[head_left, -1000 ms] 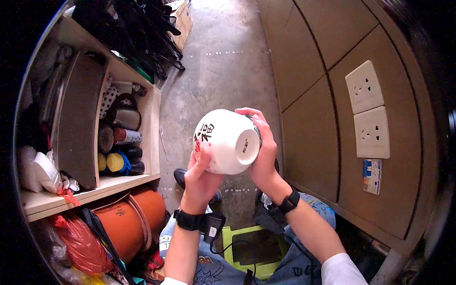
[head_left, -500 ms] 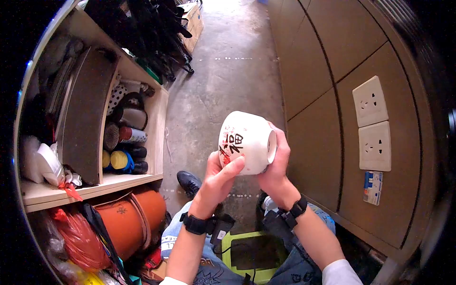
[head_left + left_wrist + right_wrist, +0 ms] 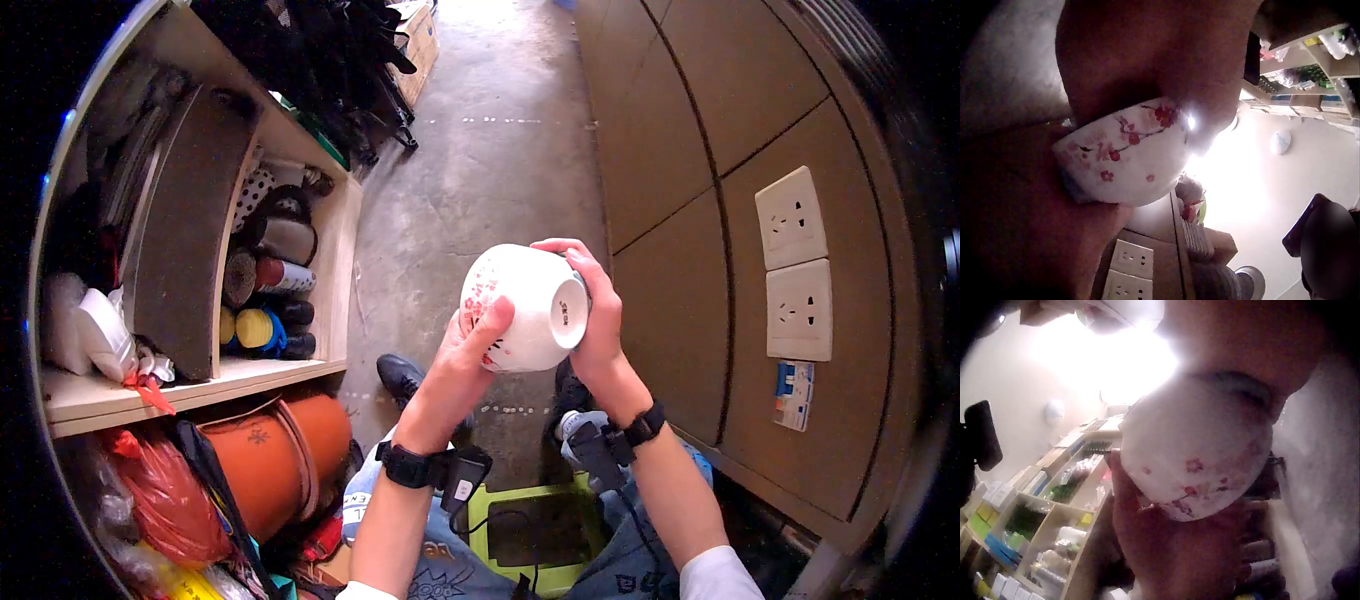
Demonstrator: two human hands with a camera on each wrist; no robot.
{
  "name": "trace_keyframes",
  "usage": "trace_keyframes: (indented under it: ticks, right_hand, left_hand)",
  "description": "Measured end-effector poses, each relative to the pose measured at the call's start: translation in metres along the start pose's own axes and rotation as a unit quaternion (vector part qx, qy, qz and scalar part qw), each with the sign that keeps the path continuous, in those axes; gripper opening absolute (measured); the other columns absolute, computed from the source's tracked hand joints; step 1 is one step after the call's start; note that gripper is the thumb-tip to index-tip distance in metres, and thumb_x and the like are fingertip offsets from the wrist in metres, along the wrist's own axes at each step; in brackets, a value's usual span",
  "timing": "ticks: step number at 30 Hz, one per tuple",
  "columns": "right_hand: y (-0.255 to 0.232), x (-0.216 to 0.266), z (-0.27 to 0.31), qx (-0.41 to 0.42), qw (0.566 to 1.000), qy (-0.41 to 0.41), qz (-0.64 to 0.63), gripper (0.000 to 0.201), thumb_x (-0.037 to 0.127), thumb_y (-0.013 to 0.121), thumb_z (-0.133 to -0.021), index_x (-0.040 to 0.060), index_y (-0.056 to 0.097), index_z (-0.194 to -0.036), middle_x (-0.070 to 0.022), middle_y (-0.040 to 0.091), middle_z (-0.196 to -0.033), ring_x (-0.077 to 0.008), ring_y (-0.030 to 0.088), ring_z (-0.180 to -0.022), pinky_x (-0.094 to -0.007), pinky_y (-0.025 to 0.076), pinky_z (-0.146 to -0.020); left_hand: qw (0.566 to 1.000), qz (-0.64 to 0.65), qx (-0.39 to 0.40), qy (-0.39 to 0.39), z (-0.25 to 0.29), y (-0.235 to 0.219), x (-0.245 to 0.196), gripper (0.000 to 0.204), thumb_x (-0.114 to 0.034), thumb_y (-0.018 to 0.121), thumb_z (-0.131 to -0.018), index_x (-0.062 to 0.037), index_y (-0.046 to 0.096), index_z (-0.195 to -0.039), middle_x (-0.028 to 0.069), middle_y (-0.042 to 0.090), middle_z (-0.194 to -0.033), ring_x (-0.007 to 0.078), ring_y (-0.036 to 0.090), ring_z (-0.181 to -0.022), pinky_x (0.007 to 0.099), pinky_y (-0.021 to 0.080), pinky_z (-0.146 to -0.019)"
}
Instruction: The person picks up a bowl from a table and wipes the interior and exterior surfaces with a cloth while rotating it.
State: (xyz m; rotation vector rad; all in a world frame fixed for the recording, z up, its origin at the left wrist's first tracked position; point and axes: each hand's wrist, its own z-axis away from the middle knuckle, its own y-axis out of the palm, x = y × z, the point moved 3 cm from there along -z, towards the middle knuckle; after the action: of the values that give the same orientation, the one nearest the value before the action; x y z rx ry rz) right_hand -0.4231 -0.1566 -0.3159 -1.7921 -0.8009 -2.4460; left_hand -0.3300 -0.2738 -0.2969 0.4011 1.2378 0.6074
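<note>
A white bowl with red blossoms is held in mid-air between both hands, tipped on its side with its round foot facing right. My left hand grips its left side, the thumb lying across the printed wall. On the other side my right hand holds it near the foot, fingers curled over the far edge. Red flowers on dark twigs show on the bowl in the left wrist view. From the right wrist, the pale wall of the bowl fills the middle. The inside of the bowl is hidden.
A wooden shelf unit with bottles and bags stands at left, above an orange drum and a red plastic bag. Brown cabinet panels with white sockets run along the right. Between the legs is a green stool.
The bowl has been turned between the hands: the black character that faced up is now mostly out of sight, and blossoms show instead. Both hands have shifted slightly right.
</note>
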Motion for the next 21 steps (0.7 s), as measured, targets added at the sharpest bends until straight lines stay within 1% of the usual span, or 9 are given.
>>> trace_keyframes:
  ticks: [2, 5, 7, 11, 14, 16, 17, 19, 21]
  right_hand:
    - [0.001, 0.003, 0.000, 0.001, 1.000, -0.004, 0.003, 0.037, 0.032, 0.043, -0.095, 0.0032, 0.061, -0.110, -0.0080, 0.064, -0.103, -0.0162, 0.059, -0.098, -0.0289, 0.044, -0.090]
    - [0.003, 0.001, 0.003, -0.009, 0.996, 0.039, -0.076, 0.038, 0.033, 0.043, -0.096, 0.0042, 0.061, -0.111, -0.0080, 0.063, -0.107, -0.0169, 0.058, -0.101, -0.0297, 0.045, -0.090]
    - [0.004, -0.002, 0.006, -0.030, 0.994, 0.043, -0.100, 0.040, 0.036, 0.042, -0.098, 0.0047, 0.060, -0.114, -0.0080, 0.062, -0.111, -0.0182, 0.058, -0.105, -0.0310, 0.045, -0.093]
    - [0.014, -0.007, 0.013, -0.045, 0.986, 0.036, -0.154, 0.042, 0.039, 0.041, -0.099, 0.0053, 0.060, -0.116, -0.0077, 0.062, -0.114, -0.0189, 0.057, -0.109, -0.0321, 0.044, -0.096]
    - [0.009, -0.018, 0.016, -0.095, 0.978, 0.068, -0.175, 0.045, 0.043, 0.039, -0.099, 0.0078, 0.060, -0.118, -0.0059, 0.066, -0.113, -0.0197, 0.062, -0.106, -0.0349, 0.048, -0.095]
    - [0.012, -0.023, 0.021, -0.056, 0.959, 0.128, -0.245, 0.049, 0.046, 0.034, -0.100, 0.0088, 0.059, -0.120, -0.0054, 0.066, -0.114, -0.0194, 0.063, -0.104, -0.0357, 0.050, -0.093]
    - [0.012, -0.024, 0.025, -0.057, 0.960, 0.127, -0.245, 0.049, 0.046, 0.034, -0.100, 0.0088, 0.059, -0.120, -0.0054, 0.066, -0.114, -0.0194, 0.063, -0.104, -0.0357, 0.050, -0.093]
    - [0.016, -0.024, 0.031, -0.018, 0.962, 0.097, -0.254, 0.054, 0.049, 0.029, -0.101, 0.0094, 0.059, -0.122, -0.0062, 0.066, -0.114, -0.0202, 0.064, -0.102, -0.0367, 0.051, -0.091]
    - [0.014, -0.028, 0.030, -0.022, 0.951, 0.131, -0.279, 0.057, 0.052, 0.026, -0.101, 0.0100, 0.059, -0.122, -0.0060, 0.066, -0.112, -0.0195, 0.065, -0.098, -0.0369, 0.054, -0.087]
  left_hand:
    - [1.000, 0.000, 0.004, 0.005, 0.000, 0.001, 0.004, 0.061, -0.042, 0.057, -0.098, -0.0062, 0.040, -0.144, 0.0074, 0.055, -0.136, 0.0188, 0.054, -0.124, 0.0370, 0.044, -0.103]
    - [1.000, 0.023, 0.018, 0.007, 0.000, 0.003, 0.010, 0.060, -0.041, 0.057, -0.099, -0.0070, 0.040, -0.144, 0.0069, 0.054, -0.136, 0.0186, 0.053, -0.125, 0.0370, 0.044, -0.103]
    - [0.998, 0.050, 0.004, 0.036, 0.001, 0.005, 0.010, 0.047, -0.037, 0.062, -0.097, -0.0061, 0.056, -0.132, 0.0020, 0.064, -0.120, 0.0102, 0.060, -0.108, 0.0279, 0.047, -0.092]
    - [0.998, 0.020, -0.021, 0.052, 0.002, 0.000, 0.017, 0.043, -0.036, 0.063, -0.098, -0.0055, 0.059, -0.128, 0.0009, 0.065, -0.118, 0.0092, 0.060, -0.106, 0.0265, 0.047, -0.090]
    - [0.993, -0.078, -0.018, 0.085, 0.000, -0.002, 0.022, 0.037, -0.032, 0.063, -0.098, -0.0040, 0.063, -0.122, -0.0005, 0.067, -0.113, 0.0095, 0.061, -0.102, 0.0262, 0.048, -0.088]
    - [0.976, -0.187, -0.015, 0.115, 0.001, 0.005, 0.018, 0.030, -0.025, 0.067, -0.095, -0.0019, 0.066, -0.115, 0.0029, 0.070, -0.108, 0.0111, 0.063, -0.099, 0.0281, 0.050, -0.086]
    - [0.976, -0.187, -0.014, 0.115, 0.001, 0.008, 0.018, 0.030, -0.025, 0.067, -0.095, -0.0019, 0.066, -0.115, 0.0029, 0.070, -0.108, 0.0111, 0.063, -0.099, 0.0281, 0.050, -0.086]
    - [0.946, -0.291, 0.005, 0.143, 0.000, 0.014, 0.017, 0.028, -0.019, 0.071, -0.091, 0.0000, 0.067, -0.111, 0.0081, 0.071, -0.103, 0.0131, 0.065, -0.095, 0.0303, 0.052, -0.083]
    - [0.930, -0.330, 0.024, 0.162, -0.002, 0.015, 0.016, 0.031, -0.018, 0.072, -0.090, 0.0000, 0.065, -0.114, 0.0070, 0.070, -0.107, 0.0122, 0.063, -0.098, 0.0302, 0.051, -0.085]
